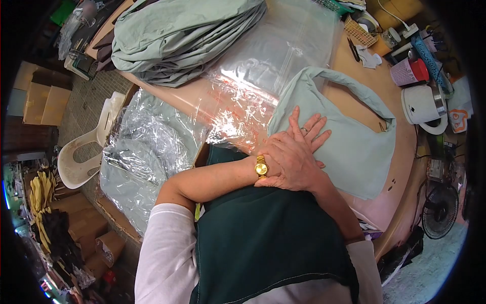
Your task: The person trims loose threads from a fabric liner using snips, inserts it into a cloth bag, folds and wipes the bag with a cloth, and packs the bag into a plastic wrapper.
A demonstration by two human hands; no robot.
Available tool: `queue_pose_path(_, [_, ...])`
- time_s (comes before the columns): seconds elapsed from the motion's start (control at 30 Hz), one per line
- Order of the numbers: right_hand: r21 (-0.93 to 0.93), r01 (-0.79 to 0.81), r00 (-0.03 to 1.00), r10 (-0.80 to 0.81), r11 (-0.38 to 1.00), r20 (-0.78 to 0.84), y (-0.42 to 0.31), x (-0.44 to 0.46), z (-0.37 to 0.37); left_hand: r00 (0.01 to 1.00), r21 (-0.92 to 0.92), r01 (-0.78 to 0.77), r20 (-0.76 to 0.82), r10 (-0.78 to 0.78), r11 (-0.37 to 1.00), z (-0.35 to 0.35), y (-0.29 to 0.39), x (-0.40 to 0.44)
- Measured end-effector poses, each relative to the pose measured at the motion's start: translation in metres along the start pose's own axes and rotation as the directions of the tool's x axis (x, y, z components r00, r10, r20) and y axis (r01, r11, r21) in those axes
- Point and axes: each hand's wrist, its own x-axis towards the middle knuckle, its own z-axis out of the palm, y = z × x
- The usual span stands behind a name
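I see a pale green cloth bag (357,157) flat on the table (349,103); left hand (307,130) spread on it, grasping nothing; right hand (293,159) clasped over the left; clear plastic (288,53) alongside; heaped green cloth (177,40) farther off

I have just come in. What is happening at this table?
A person is at the table with a pale green cloth bag. The left hand lies on the bag with fingers spread, and the right hand rests over the left. The bag lies flat, its strap looped. Clear plastic and a pile of green cloth lie farther left.
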Motion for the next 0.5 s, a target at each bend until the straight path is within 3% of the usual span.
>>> queue_pose_path(0.5, [0.007,-0.008,1.0,0.008,1.0,-0.002,0.0011,-0.0008,0.0012,1.0,0.007,-0.003,0.015,0.003,1.0,0.0009,-0.0009,0.0002])
